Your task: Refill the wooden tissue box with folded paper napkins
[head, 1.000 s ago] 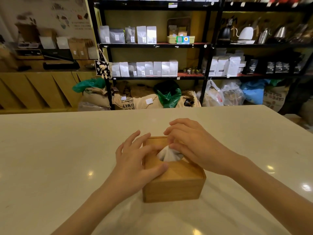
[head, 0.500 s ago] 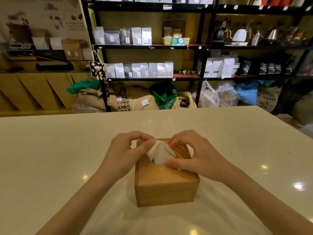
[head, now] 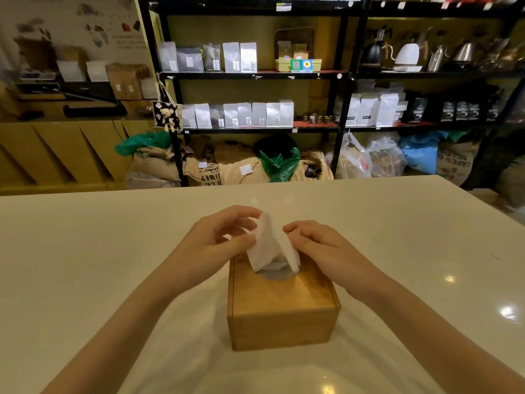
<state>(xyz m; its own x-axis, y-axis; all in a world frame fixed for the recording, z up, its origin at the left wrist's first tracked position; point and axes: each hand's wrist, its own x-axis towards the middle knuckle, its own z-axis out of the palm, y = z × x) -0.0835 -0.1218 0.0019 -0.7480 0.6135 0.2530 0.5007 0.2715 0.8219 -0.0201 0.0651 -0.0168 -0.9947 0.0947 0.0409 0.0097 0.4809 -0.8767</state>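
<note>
**A:** Start wide. Behind your worktop [head: 85,251] stands the dark shelving [head: 343,75], stacked with pale pouches [head: 235,113], kettles on the upper right, sacks and plastic bags on the floor beneath. Nothing else lies on the pale surface but the wooden tissue box [head: 281,314], which sits in the middle, directly before you, lid closed.

**B:** And your hands?

**A:** Both are above the far half of the box. A second ago they were pressed low on the lid, the white paper only just showing at the slot. Now they have risen, and the napkin [head: 270,245] stands well proud of the opening, its lower end still down inside the slot.

**B:** What is each grip doing?

**A:** Your left hand [head: 224,240] is closed on the napkin's upper left edge, thumb against fingers. Your right hand [head: 318,245] is curled with its fingertips at the napkin's right edge; it looks like a pinch, though the contact itself is partly hidden.

**B:** So what does that lift mean?

**A:** I judge that the stack is already inside and you are drawing out the top sheet as a starter tuft. That puts you near the end. Ease up gently: pull too far and the sheet comes free, or drags the next one out with it.
</note>
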